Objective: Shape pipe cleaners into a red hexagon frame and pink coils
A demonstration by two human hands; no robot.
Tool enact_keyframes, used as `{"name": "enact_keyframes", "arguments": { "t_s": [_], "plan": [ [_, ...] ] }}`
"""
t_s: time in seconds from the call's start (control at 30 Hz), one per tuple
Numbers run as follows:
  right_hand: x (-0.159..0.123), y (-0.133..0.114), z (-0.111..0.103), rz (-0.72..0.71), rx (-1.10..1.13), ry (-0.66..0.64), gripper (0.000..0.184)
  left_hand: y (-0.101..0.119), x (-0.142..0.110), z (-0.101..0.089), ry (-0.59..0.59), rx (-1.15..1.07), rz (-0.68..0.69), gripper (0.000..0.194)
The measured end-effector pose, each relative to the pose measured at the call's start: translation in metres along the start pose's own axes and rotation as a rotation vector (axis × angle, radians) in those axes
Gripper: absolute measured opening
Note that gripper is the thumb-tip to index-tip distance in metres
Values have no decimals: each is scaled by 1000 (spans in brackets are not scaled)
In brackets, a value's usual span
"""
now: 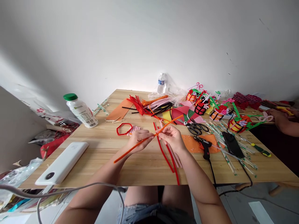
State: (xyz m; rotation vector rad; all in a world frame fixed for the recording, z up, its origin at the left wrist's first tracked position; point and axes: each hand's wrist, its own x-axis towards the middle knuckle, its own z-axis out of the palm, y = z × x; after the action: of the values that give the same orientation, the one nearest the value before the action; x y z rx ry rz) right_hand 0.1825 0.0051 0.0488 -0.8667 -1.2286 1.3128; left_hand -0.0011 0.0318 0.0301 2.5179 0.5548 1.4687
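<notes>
- Two hands meet on one orange stem (pixel 140 142), a fuzzy craft strip, left of the glue gun (pixel 205 148). The left hand (pixel 139 137) pinches it; the right hand (pixel 174 138) is closed on it just beside, at the fingertips.
- Caution: the orange stem may kink or slip if the grips pull unevenly, since long lengths extend beyond both.
- Caution: the right forearm could sweep aside the red stems (pixel 169 163), which lie left of the glue gun.
- Warning: the nozzle (pixel 194 139) faces the right hand. If heated, it could burn on contact; heat cannot be judged by sight.
- Warning: the cord (pixel 212 172) drops from the glue gun over the near table edge; a snag could drag the tool.
- Obscured: the left hand partly covers a pink coil (pixel 135 128), well left of the glue gun; its full shape cannot be told.
- Cut off: a co-worker's arm (pixel 288 127), far right of the glue gun, leaves the view.
</notes>
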Motion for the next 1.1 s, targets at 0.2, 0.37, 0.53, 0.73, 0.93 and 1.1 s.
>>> {"name": "enact_keyframes", "arguments": {
  "t_s": [0.2, 0.37, 0.53, 0.73, 0.93, 1.1],
  "plan": [
    [2, -3, -7, 191, -172, -125, 35, -6, -6, 4, 59, 227, 131, 14],
    [3, 0, -13, 108, -220, -129, 37, -3, -8, 7, 37, 157, 44, 15],
    [4, 0, -16, -455, -530, -144, 11, 3, -4, 4, -110, -516, -640, 45],
    [4, 2, -16, -619, -658, -303, 19, -4, 2, -4, -188, -767, -863, 48],
    [2, -3, -20, 72, -241, -307, 30, -1, 2, -9, -130, -145, -277, 31],
    [4, 6, -24, 138, -401, -377, 31, 0, 1, -7, -131, -52, -145, 28]
  ]
}}
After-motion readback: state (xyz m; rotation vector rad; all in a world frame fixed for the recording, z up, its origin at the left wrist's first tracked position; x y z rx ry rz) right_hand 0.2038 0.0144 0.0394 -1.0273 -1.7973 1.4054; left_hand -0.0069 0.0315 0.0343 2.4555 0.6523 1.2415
